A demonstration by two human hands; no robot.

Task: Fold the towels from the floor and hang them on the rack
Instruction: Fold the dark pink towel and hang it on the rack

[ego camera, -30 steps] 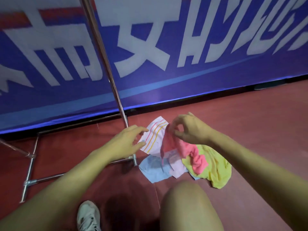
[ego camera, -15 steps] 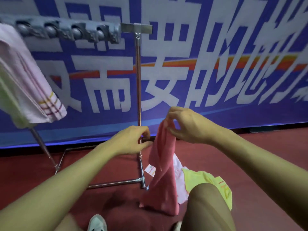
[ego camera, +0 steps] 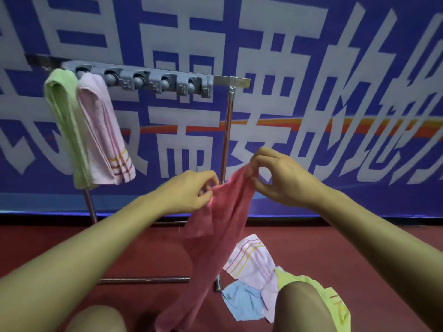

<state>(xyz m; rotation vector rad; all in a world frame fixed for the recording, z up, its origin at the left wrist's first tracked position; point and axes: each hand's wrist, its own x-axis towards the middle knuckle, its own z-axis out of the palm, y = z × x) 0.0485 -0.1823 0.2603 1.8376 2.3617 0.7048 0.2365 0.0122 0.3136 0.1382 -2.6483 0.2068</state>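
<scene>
While both hands pinch one red towel point(ego camera: 215, 236), two towels hang on rack point(ego camera: 230, 80), three on floor point(ego camera: 359, 248).

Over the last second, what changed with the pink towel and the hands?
The right hand lifted the dark pink towel off the floor pile, and it now hangs down. The left hand, empty before, now pinches the top edge beside the right. The striped white towel, blue cloth and yellow towel stayed on the floor. The rack stayed put.
</scene>
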